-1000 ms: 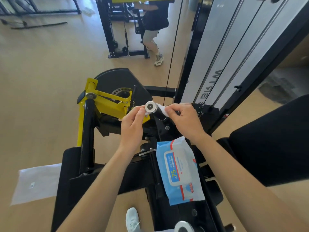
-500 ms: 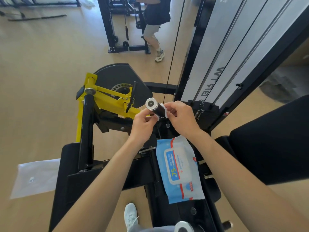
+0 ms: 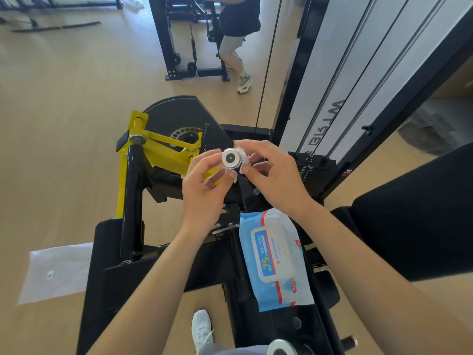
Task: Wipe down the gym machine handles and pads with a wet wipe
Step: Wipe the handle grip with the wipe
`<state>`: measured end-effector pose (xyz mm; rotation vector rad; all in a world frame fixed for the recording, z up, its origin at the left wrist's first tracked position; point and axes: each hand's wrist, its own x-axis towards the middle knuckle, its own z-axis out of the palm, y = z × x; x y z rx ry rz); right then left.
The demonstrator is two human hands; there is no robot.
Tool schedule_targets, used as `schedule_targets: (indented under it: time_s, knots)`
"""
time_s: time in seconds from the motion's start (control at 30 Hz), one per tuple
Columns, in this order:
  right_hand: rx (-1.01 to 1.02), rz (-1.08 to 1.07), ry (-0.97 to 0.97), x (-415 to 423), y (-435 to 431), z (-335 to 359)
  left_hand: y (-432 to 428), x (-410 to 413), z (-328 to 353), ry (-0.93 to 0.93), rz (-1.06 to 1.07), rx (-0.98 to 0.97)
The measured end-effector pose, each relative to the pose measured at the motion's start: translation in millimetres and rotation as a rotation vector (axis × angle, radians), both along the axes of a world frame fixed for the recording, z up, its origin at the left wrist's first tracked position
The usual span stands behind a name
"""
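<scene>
Head view, Tech 1: Your wet wipe (image 3: 243, 156) was wrapped round the handle (image 3: 231, 158), just behind its chrome end cap. Your left hand (image 3: 202, 185) pinched the wipe from the left and below. Your right hand (image 3: 273, 180) pinched it from the right, fingers curled on the cloth.

Tech 2: Confirmed. Treat the wipe as light, limp and damp. It would probably bunch or slide unless pressed flat against the bar. The handle looked rigid and fixed to the machine, so it likely tolerated firm pressure.

Tech 1: Recommended hold: take opposite edges of the wipe, one per hand, with the cloth taut round the bar. The wipe pack (image 3: 276, 260) lay on the black frame below your wrists, near enough for a fresh sheet.
</scene>
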<state>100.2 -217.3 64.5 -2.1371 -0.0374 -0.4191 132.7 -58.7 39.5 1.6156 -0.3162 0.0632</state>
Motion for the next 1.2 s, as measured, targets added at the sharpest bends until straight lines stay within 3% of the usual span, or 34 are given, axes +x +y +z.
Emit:
schedule_targets:
  time_s: [0.47,0.87,1.2]
  knots:
    - [-0.062,-0.035,0.265,7.6,-24.7,-36.1,-25.9,11.5,-29.5,0.108,-0.139,0.077]
    - [-0.003,-0.011,0.009,1.2,-0.2,-1.0,0.3,-4.4,4.8,-0.034,-0.028,-0.115]
    - [-0.120,-0.086,0.254,10.3,-17.6,-24.1,-19.9,10.8,-17.0,0.149,-0.168,0.216]
